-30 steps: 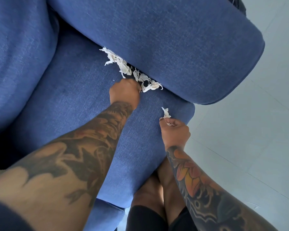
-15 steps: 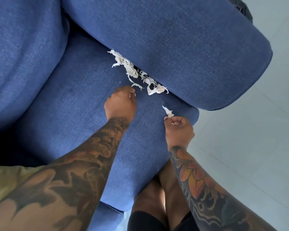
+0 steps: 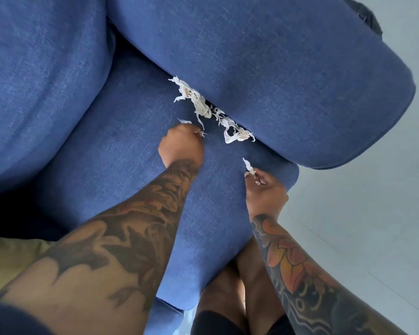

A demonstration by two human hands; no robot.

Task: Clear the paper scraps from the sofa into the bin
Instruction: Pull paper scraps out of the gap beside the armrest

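Note:
A string of white paper scraps (image 3: pixel 211 110) lies in the crease between the blue sofa seat (image 3: pixel 121 146) and the armrest (image 3: pixel 264 56). My left hand (image 3: pixel 182 146) rests on the seat just below that string, fingers pinched on a small scrap, with another small scrap (image 3: pixel 184 121) lying just above its knuckles. My right hand (image 3: pixel 264 189) hovers over the seat's front right corner, pinching a small white scrap (image 3: pixel 248 164) that sticks up from its fingertips. No bin is in view.
The sofa's backrest (image 3: pixel 41 76) fills the left side. Pale tiled floor (image 3: pixel 373 213) lies to the right of the sofa. My bare legs (image 3: pixel 240 286) stand against the seat's front edge. A dark object (image 3: pixel 365 18) sits behind the armrest at top right.
My left hand drew back a little from the crease toward me, fingers staying pinched. The right hand stays put with its scrap. A small loose scrap now shows above the left hand.

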